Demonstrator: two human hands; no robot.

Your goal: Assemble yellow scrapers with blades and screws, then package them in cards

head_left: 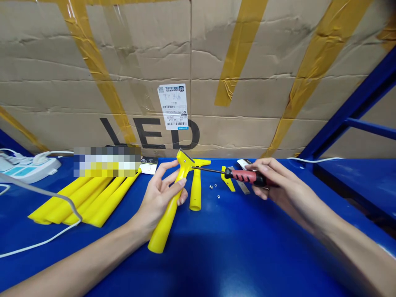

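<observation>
My left hand [165,192] is wrapped round the handle of a yellow scraper [163,227], tilted with its bladed head up. In my right hand [272,177] is a screwdriver [246,176] with a red and black handle. Its shaft points left, and the tip is close to the scraper's head; whether they touch I cannot tell. Behind the held scraper lies a second yellow scraper handle [195,192]. Several small screws and nuts [215,187] lie to its right. Near the screwdriver are a loose yellow clamp piece [228,181] and a flat metal blade [243,187].
Several yellow handles [89,198] lie in a pile on the blue table [216,255] at left. A white power strip [34,169] and cables [46,239] are further left. A large taped cardboard box [201,49] stands behind, with a blue metal frame [349,107] at right.
</observation>
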